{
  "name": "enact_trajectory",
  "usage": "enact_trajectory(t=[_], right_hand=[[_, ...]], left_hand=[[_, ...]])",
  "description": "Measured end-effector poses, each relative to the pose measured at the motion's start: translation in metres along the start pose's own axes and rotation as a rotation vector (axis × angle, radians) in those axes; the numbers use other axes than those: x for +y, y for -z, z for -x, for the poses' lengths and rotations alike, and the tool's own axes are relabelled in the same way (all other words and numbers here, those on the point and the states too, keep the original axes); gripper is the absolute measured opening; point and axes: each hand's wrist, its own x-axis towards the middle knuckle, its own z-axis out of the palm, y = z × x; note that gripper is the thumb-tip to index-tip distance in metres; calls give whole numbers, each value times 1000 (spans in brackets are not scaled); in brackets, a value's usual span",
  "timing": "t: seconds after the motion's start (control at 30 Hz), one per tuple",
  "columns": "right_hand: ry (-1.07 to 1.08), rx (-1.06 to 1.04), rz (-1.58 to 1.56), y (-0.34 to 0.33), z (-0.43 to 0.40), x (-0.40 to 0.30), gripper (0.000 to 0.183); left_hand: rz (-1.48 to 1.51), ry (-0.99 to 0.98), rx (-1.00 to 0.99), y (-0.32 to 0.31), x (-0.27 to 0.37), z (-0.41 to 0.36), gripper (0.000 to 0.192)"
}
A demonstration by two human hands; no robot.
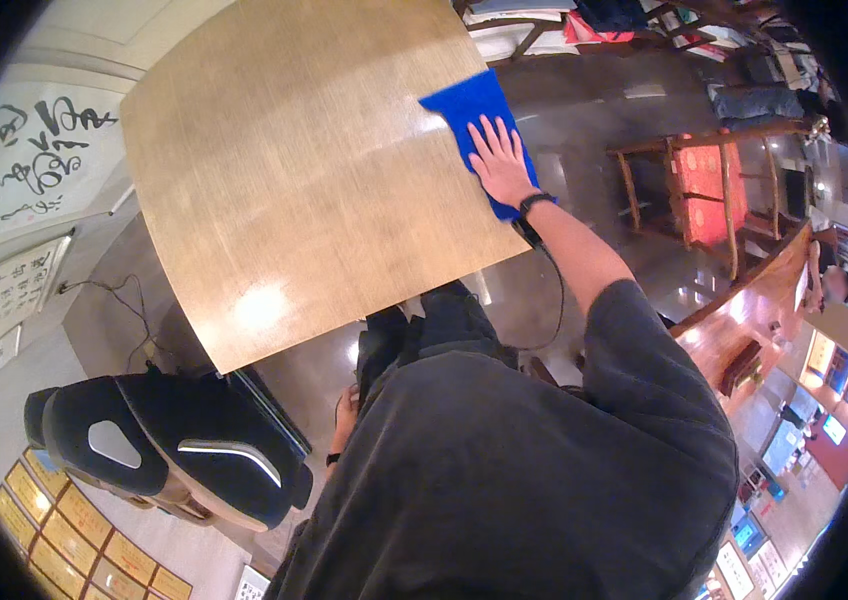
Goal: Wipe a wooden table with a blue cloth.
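Note:
My right hand (500, 163) lies flat, fingers spread, on a blue cloth (461, 105) at the right edge of a light wooden tabletop (296, 165). Part of the cloth hangs over that edge beside my wrist, which wears a black band. Low beside my dark trousers hangs my left hand (347, 409), away from the tabletop and partly hidden by my shirt. Its fingers cannot be made out well.
A black massage chair (169, 442) stands at the lower left, near a cable (140, 300) on the floor. Calligraphy scrolls (34, 157) hang at the left. On the right are a wooden chair with a red panel (709, 187), a long wooden table (750, 322) and a person (833, 281).

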Motion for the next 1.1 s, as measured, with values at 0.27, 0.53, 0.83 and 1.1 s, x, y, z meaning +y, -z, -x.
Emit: enact_trajectory(t=[0.27,0.53,0.83,1.1], right_hand=[[176,-76,66,-7,-49,-95,61],[660,-338,-263,36,85,-83,63],[5,-164,-143,38,88,31,62],[-89,13,72,-21,-71,19,63]], left_hand=[[-108,-55,125,-34,1,25,37],[105,-90,125,-43,6,4,36],[17,-11,185,-36,-43,13,32],[327,60,317,-68,59,59,33]])
